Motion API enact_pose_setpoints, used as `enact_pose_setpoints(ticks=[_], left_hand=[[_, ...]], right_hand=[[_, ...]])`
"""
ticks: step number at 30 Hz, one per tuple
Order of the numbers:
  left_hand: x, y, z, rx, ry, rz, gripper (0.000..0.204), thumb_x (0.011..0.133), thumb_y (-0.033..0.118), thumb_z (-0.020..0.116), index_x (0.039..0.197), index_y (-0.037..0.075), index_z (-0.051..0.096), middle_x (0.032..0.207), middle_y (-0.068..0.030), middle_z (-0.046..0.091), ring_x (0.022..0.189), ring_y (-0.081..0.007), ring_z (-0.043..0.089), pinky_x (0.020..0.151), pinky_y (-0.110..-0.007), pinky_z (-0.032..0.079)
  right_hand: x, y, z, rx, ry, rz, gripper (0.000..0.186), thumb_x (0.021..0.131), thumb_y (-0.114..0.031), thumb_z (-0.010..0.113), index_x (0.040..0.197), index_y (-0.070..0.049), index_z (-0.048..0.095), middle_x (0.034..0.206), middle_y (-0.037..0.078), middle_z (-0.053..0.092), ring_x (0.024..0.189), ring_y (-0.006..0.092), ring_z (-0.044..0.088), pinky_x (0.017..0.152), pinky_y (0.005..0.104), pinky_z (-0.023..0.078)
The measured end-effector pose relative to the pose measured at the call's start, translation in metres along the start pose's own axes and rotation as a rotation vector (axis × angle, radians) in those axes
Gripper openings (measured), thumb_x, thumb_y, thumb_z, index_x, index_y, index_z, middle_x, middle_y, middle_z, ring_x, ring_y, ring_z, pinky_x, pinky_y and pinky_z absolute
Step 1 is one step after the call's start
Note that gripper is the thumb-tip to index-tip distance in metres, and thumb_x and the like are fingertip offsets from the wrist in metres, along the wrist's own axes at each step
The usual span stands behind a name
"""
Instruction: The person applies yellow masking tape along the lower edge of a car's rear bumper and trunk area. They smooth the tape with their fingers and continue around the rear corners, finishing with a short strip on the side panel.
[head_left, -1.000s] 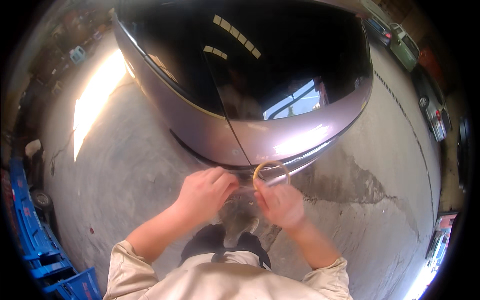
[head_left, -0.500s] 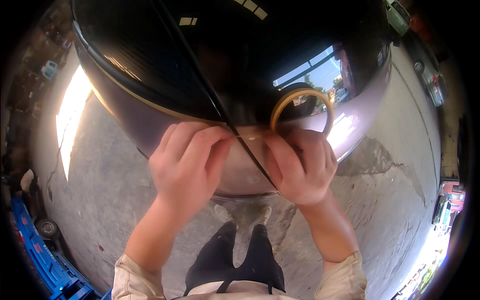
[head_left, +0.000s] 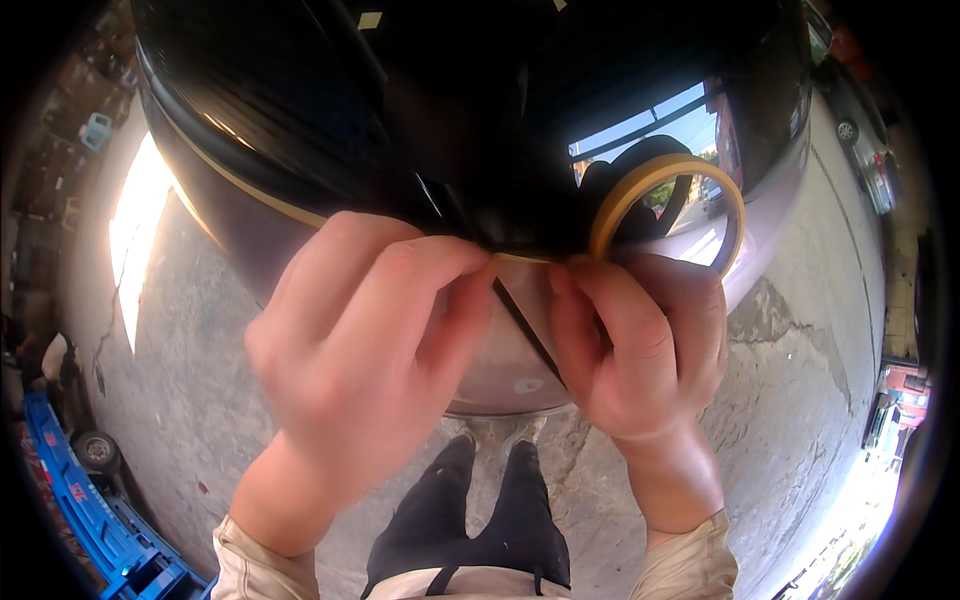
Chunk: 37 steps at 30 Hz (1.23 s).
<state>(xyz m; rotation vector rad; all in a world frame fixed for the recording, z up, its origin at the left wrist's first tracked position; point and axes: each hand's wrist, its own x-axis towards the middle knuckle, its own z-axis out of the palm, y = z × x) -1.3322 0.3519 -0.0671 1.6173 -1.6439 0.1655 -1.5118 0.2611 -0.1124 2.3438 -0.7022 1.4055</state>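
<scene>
In my right hand (head_left: 650, 340) is a roll of yellow masking tape (head_left: 618, 198), standing up above the knuckles. A short length of tape (head_left: 524, 259) runs between my two hands, at the border of the car's glossy black upper panel (head_left: 300, 90) and its pinkish-purple lower part (head_left: 505, 375). My left hand (head_left: 360, 320) has its fingers closed, thumb and forefinger pinched at the tape's near end. Left of it, a thin tape line (head_left: 240, 183) follows the same border round the curve. A dark diagonal seam (head_left: 530, 330) passes between the hands.
Grey cracked concrete (head_left: 790, 390) surrounds the car. A blue metal frame (head_left: 75, 490) and a wheel (head_left: 97, 450) lie at the lower left. A silver car (head_left: 875, 180) stands at the far right. My legs (head_left: 430, 510) are just below the panel.
Both hands have come a little closer to the camera. My right hand and the tape roll have shifted right; my left hand's knuckles have moved left, its fingertips slightly up and right.
</scene>
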Motion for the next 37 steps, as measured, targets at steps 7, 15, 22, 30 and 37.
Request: enact_pose_setpoints(ticks=[7, 15, 22, 30, 37], left_hand=[[0.01, 0.006, -0.005, 0.034, -0.045, -0.04, 0.017, 0.077, -0.007, 0.088, 0.085, 0.002, 0.076, 0.082, -0.0036, 0.066, 0.066, -0.0109, 0.061, 0.056, -0.024, 0.048], [0.017, 0.012, -0.002, 0.047, -0.044, -0.08, 0.017, 0.076, -0.009, 0.086, 0.082, 0.0, 0.072, 0.076, -0.0022, 0.058, 0.063, -0.0106, 0.053, 0.056, -0.026, 0.042], [0.022, 0.017, -0.006, 0.108, -0.095, -0.093, 0.018, 0.075, -0.007, 0.085, 0.08, -0.001, 0.069, 0.072, -0.004, 0.054, 0.062, -0.0123, 0.05, 0.055, -0.028, 0.042], [0.03, 0.022, -0.01, 0.183, -0.133, -0.109, 0.021, 0.073, -0.006, 0.085, 0.077, -0.001, 0.065, 0.071, -0.0043, 0.053, 0.061, -0.0138, 0.05, 0.055, -0.029, 0.041], [0.041, 0.022, -0.021, 0.296, -0.191, -0.186, 0.031, 0.071, 0.0, 0.091, 0.079, 0.003, 0.061, 0.072, -0.0027, 0.052, 0.066, -0.0141, 0.048, 0.06, -0.028, 0.04]], right_hand=[[0.008, -0.006, -0.019, 0.042, -0.202, 0.084, 0.035, 0.081, -0.003, 0.093, 0.112, -0.008, 0.075, 0.095, 0.007, 0.07, 0.081, 0.0249, 0.068, 0.069, 0.0345, 0.056], [0.008, -0.003, -0.017, 0.053, -0.19, 0.097, 0.037, 0.081, -0.004, 0.094, 0.112, -0.009, 0.076, 0.094, 0.006, 0.069, 0.08, 0.0233, 0.068, 0.068, 0.0327, 0.056], [0.008, -0.004, -0.015, 0.023, -0.188, 0.091, 0.035, 0.081, -0.005, 0.095, 0.11, -0.009, 0.077, 0.093, 0.006, 0.069, 0.08, 0.0245, 0.066, 0.07, 0.0343, 0.053], [0.011, -0.004, -0.012, 0.062, -0.14, 0.109, 0.033, 0.081, -0.004, 0.094, 0.108, -0.008, 0.077, 0.09, 0.006, 0.068, 0.078, 0.0243, 0.064, 0.068, 0.0344, 0.052], [0.009, -0.001, -0.01, 0.113, -0.095, 0.094, 0.033, 0.082, -0.003, 0.094, 0.11, -0.008, 0.077, 0.088, 0.007, 0.067, 0.077, 0.0236, 0.063, 0.066, 0.0333, 0.051]])
